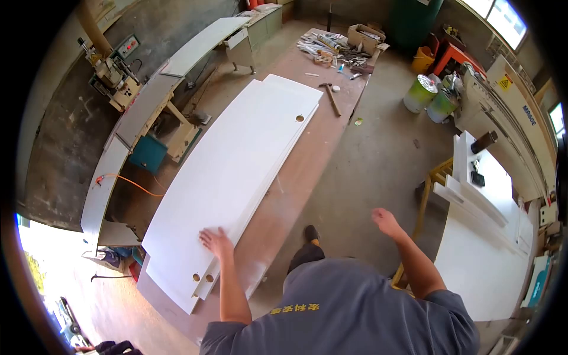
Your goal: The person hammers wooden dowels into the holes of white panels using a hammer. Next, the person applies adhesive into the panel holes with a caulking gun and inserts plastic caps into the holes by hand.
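Note:
Large white panels (219, 160) lie stacked on a brown workbench (284, 207), with round holes near their ends. My left hand (218, 242) rests on the top panel near its lower end, fingers spread and holding nothing. Out to the right, over the floor, my right hand (386, 222) hangs in the air, touching nothing. Its fingers look curled and are blurred, so their exact shape is hard to make out. A hammer (331, 100) lies on the bench beyond the panels, beside a small white round item (336, 89).
Tools and a cardboard box (363, 38) fill the bench's far end. White boards (482, 254) lie on a yellow-framed stand (421, 219) at the right. Green-and-white buckets (420, 94) stand on the floor. A curved worktop (142, 112) runs along the left.

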Demonstrator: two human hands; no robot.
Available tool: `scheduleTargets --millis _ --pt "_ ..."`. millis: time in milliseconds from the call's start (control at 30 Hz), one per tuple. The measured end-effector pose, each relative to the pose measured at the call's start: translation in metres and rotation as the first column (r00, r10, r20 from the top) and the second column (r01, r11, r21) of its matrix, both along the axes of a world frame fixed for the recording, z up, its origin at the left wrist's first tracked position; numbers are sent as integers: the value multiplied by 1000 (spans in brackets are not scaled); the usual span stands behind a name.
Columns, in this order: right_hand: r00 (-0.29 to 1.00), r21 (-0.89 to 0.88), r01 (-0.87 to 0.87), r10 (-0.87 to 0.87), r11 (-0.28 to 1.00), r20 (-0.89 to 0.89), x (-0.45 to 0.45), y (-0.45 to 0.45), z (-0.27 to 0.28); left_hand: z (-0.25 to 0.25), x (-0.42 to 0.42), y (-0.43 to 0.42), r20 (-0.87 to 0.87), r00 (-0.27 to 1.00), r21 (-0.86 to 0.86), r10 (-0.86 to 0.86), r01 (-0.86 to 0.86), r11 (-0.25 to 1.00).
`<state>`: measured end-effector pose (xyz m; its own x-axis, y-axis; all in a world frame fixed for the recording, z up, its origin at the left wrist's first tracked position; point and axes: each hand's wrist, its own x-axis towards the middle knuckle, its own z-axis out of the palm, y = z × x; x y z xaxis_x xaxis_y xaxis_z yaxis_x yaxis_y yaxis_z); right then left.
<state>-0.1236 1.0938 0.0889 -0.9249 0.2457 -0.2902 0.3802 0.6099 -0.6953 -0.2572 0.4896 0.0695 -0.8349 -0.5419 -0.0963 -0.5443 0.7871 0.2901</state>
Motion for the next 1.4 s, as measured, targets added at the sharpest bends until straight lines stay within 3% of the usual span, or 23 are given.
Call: scheduleTargets --millis 67,100,133,167,233,300,400,467,500,533,600,733,767,867,900,967,1033,1100,1167,1200,1267,1333,1400 --pt "1000 -85 -22 22 996 1 -54 -4 22 19 -47 89 111 976 -141 -190 204 969" --pt "995 -18 -95 94 995 -25 -86 -1 32 4 -71 128 95 945 -211 -313 326 922" --pt "985 50 -162 164 985 -47 -114 7 37 23 -89 170 23 865 -54 -501 501 864" --pt "984 39 -169 171 985 -42 -143 16 37 22 -113 202 26 701 -6 -713 713 701" --pt "989 -3 -144 144 990 -32 -211 38 35 50 -172 260 -166 458 262 -874 875 408" --pt "985 45 -160 162 986 -58 -286 52 39 72 -235 308 -336 432 150 -837 902 405" --pt "969 237 -180 214 955 -127 -402 71 19 89 -356 376 -355 487 273 -798 870 410" --pt "960 293 -174 229 940 -163 -466 76 12 86 -427 426 -462 449 101 -764 883 458" --pt "948 357 -146 233 923 -215 -497 77 13 82 -470 449 -432 482 118 -762 868 482" --pt "954 331 -161 232 930 -188 -511 76 11 71 -502 469 -393 513 147 -764 855 498" --pt "962 319 -274 252 907 109 -551 84 14 45 -567 507 -315 576 125 -754 813 569" --pt "931 228 -361 335 904 143 -571 95 4 -22 -663 558 -262 674 -31 -691 710 704" --pt "922 211 -383 356 899 155 -572 100 4 -30 -670 565 -243 692 -27 -680 696 718" --pt "990 -45 -139 140 989 22 -570 109 -3 -15 -679 573 -109 762 -7 -638 641 767" --pt "986 -61 -165 167 984 21 -570 114 -5 -12 -675 571 -88 776 86 -625 631 771" --pt "992 -300 -102 121 949 43 -566 128 -5 8 -655 553 -64 802 177 -594 595 784" --pt "990 -277 -118 133 954 37 -559 132 -5 44 -614 523 -116 933 546 -341 346 763" --pt "989 -250 -136 145 959 19 -559 134 2 61 -555 475 -378 897 487 -229 403 775" --pt "967 -633 63 109 772 229 -557 130 23 72 -488 420 -400 888 314 -228 366 876" --pt "975 -674 51 110 737 195 -552 119 48 71 -462 393 -410 886 311 -215 357 881" --pt "969 -692 -5 175 722 176 -529 107 33 59 -391 356 -369 918 245 -145 247 938" --pt "954 -696 -46 237 717 182 -491 95 39 56 -347 350 -362 922 293 -139 254 922" --pt "932 -479 -268 352 836 92 -474 69 60 50 -341 345 -407 902 324 -143 289 901"
